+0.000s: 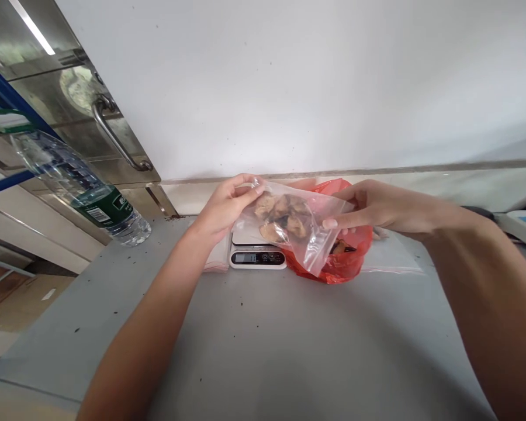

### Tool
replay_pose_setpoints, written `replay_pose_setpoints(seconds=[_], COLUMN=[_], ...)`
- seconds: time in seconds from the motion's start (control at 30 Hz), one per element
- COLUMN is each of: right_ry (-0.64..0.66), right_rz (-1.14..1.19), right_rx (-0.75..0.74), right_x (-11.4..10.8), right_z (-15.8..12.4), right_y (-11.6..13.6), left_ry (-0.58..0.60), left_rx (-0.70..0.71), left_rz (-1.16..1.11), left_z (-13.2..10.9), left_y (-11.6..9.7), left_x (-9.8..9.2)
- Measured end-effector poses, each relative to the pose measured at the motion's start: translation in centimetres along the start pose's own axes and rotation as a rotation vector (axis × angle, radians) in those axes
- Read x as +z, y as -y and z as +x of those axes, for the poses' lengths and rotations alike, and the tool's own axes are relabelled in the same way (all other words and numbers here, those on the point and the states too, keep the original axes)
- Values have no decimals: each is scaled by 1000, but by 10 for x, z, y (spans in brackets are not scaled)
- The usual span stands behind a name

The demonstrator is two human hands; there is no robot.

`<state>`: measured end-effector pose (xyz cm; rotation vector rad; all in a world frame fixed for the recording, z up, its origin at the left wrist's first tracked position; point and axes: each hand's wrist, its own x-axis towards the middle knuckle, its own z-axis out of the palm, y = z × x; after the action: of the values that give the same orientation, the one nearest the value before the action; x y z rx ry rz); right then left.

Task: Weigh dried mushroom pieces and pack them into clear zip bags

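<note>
A clear zip-lock bag [312, 245] with several dried brown slices [284, 215] inside is stretched between my two hands. My left hand [228, 204] pinches its left end between thumb and fingers. The fingers of my right hand [363, 209] close on the other end, beside the zip strip. Under the bag's left part is a small white digital scale [258, 259], its display lit and its plate partly covered. Behind and right of the bag lies a red plastic bag [333, 273] with dark pieces in its mouth.
A large water bottle [99, 204] with a green label stands at the left on the grey table [254, 351]. Flat clear bags [394, 260] lie right of the red bag, more [217, 257] left of the scale. A white wall [289, 88] rises behind.
</note>
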<state>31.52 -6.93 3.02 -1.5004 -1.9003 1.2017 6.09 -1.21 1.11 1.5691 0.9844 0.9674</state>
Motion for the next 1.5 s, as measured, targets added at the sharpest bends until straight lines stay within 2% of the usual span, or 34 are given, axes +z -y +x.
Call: replay_pose_setpoints(seconds=[0.1,0.2,0.27,0.33,0.43,0.57,0.67,0.73,0.8,0.87,0.93,1.17,1.5], right_ry=[59,76,68,50,18,-5,12,85,160,176,144,94,132], right_rz=[89,155,181,187,184,220,217,235,272,294,296,302,344], right_rx=[-44,-38,-24,-18,0,27,48,85,108,107,95,23,-55], right_x=[6,15,20,24,29,35,39,42,46,50,53,58,57], right_z=[7,11,12,14,18,24,29,32,35,38,40,39,39], right_y=[1,7,12,17,20,19,14,10,6,4,2,2,3], left_ry=[-131,-241,-279,-270,-204,-146,-106,5,221,416,486,563,611], left_rx=[55,196,290,357,370,279,303,316,268,176,149,91,97], left_rz=[85,290,473,603,661,762,803,742,668,624,610,486,422], left_z=[2,3,3,2,4,7,5,0,-7,-14,-18,-17,-16], left_y=[3,9,12,16,21,28,25,19,11,3,-1,0,-1], left_x=[-4,-8,-12,-18,-29,-44,-49,-45,-38,-29,-22,-23,-27])
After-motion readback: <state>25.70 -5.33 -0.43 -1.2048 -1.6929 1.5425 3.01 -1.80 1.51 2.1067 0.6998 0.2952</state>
